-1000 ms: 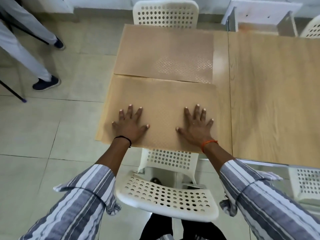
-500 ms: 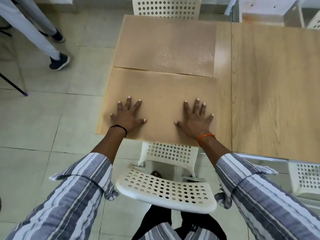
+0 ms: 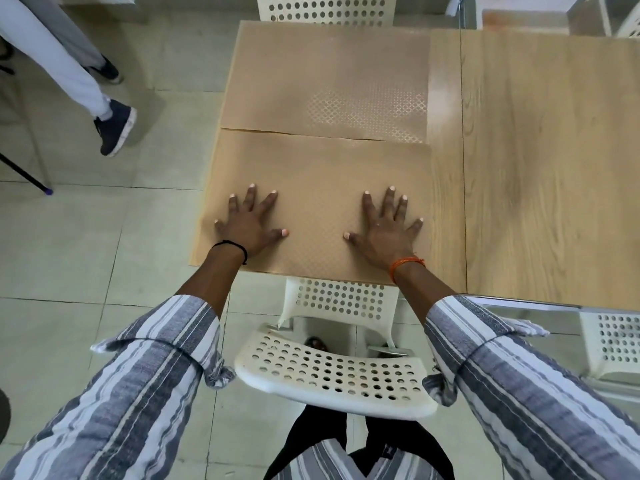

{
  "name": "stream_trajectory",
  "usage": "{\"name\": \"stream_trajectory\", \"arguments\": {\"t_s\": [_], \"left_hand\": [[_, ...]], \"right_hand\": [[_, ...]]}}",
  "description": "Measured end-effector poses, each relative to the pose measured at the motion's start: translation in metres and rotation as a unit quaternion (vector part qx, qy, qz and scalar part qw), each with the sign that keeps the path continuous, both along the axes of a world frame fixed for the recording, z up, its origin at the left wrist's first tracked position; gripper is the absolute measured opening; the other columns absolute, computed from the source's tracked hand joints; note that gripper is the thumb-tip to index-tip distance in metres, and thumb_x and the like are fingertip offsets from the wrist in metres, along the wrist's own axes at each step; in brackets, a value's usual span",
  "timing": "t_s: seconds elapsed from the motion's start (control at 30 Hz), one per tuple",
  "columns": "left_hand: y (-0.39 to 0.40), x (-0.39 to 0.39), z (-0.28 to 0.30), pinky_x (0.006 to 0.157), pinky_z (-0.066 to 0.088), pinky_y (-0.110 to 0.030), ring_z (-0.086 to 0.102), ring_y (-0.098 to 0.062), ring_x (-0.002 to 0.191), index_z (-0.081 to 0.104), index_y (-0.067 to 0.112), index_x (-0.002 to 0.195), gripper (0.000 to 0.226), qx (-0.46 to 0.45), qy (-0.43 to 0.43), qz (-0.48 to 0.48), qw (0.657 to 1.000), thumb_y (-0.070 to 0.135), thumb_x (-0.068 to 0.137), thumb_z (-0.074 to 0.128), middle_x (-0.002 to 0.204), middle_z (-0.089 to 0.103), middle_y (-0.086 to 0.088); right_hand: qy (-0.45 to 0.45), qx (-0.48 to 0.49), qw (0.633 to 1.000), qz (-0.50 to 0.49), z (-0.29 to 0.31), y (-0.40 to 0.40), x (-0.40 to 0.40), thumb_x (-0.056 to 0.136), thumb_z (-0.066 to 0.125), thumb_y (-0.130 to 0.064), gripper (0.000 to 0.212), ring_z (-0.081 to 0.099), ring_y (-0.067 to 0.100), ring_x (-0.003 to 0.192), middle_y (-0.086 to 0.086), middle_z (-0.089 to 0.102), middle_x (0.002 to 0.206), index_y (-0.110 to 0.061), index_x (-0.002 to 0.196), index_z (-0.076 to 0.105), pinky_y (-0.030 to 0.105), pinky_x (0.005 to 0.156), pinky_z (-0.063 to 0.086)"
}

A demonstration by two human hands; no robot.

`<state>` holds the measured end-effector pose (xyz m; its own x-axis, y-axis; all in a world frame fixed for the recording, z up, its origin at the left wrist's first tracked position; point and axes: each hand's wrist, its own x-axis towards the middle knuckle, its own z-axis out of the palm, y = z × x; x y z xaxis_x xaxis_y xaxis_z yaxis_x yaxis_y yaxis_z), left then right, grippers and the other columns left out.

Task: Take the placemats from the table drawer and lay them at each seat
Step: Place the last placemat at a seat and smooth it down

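Two tan placemats with a fine embossed pattern lie on the wooden table [image 3: 540, 161]. The near placemat [image 3: 318, 174] lies along the table's front edge, and its left side hangs a little over the table's side. The far placemat [image 3: 329, 74] lies just beyond it, their edges meeting. My left hand [image 3: 248, 225] rests flat on the near placemat's left part with its fingers spread. Flat on the same mat's right part is my right hand [image 3: 386, 228], fingers apart. Neither hand grips anything. No drawer shows in this view.
A white perforated chair [image 3: 332, 372] stands between me and the table's front edge. Another white chair [image 3: 325, 10] stands at the far side, and a third [image 3: 613, 344] at the lower right. Another person's legs and dark shoe [image 3: 116, 128] are on the tiled floor at the upper left.
Both hands stay flat on the near placemat, which sits slightly nearer the front edge. The other person's foot has stepped closer to the table on the left.
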<state>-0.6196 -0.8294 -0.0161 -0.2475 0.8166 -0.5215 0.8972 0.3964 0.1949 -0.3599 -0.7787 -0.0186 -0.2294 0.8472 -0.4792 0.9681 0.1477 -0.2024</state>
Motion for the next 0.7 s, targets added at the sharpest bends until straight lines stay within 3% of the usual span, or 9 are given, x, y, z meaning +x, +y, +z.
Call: {"name": "stream_trajectory", "arguments": {"t_s": [0.47, 0.7], "left_hand": [[0.002, -0.0006, 0.0021, 0.108, 0.016, -0.071, -0.008, -0.029, 0.15, 0.005, 0.052, 0.15, 0.088, 0.0, -0.003, 0.0, 1.0, 0.064, 0.082, 0.059, 0.163, -0.011, 0.012], [0.0044, -0.0006, 0.0031, 0.109, 0.02, -0.069, -0.006, -0.031, 0.15, 0.003, 0.051, 0.15, 0.088, -0.011, 0.016, -0.014, 1.0, 0.066, 0.083, 0.057, 0.163, -0.012, 0.01]], "right_hand": [[0.006, -0.001, 1.0, -0.004, 0.0023, -0.0008, 0.0004, 0.089, 0.046, -0.066, 0.093, -0.021, 0.038, 0.148, 0.011, -0.026, 0.161, -0.033, 0.156, -0.009, 0.071, 0.113, 0.0], [0.0, 0.006, 1.0, -0.009, 0.0065, 0.0033, 0.0003, 0.087, 0.049, -0.068, 0.094, -0.014, 0.038, 0.15, 0.01, -0.02, 0.163, -0.034, 0.156, -0.004, 0.071, 0.113, 0.007]]}}
